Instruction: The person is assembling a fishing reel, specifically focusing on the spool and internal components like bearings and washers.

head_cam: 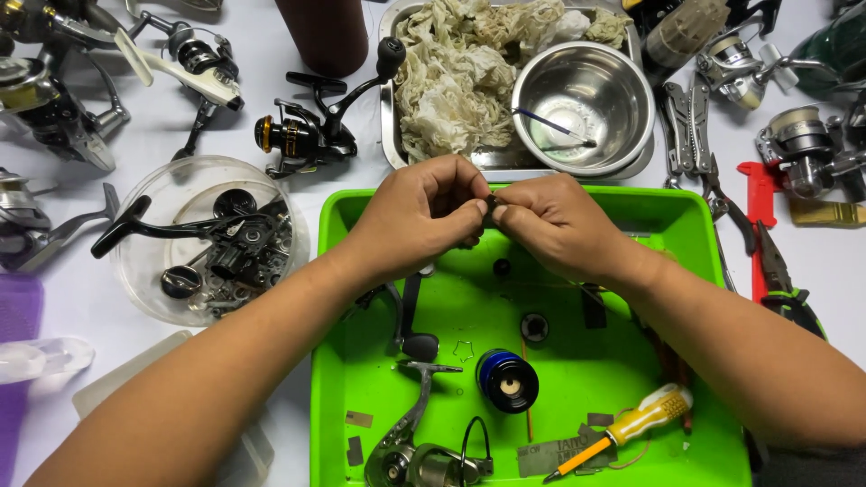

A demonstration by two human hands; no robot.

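My left hand [424, 216] and my right hand [550, 221] meet fingertip to fingertip above the far end of a bright green tray [336, 298]. Together they pinch a small dark part [491, 200], mostly hidden by the fingers. In the tray below lie a blue spool [507, 380], a grey reel body with its bail [417, 451], a black handle [413, 316], a yellow-handled screwdriver [631, 424] and small black washers.
Behind the tray stands a steel tray [390, 135] with crumpled rags and a steel bowl [585, 106]. A clear round tub [135, 257] of dark reel parts sits at left. Several fishing reels, pliers [704, 153] and red-handled cutters [762, 234] lie around the white table.
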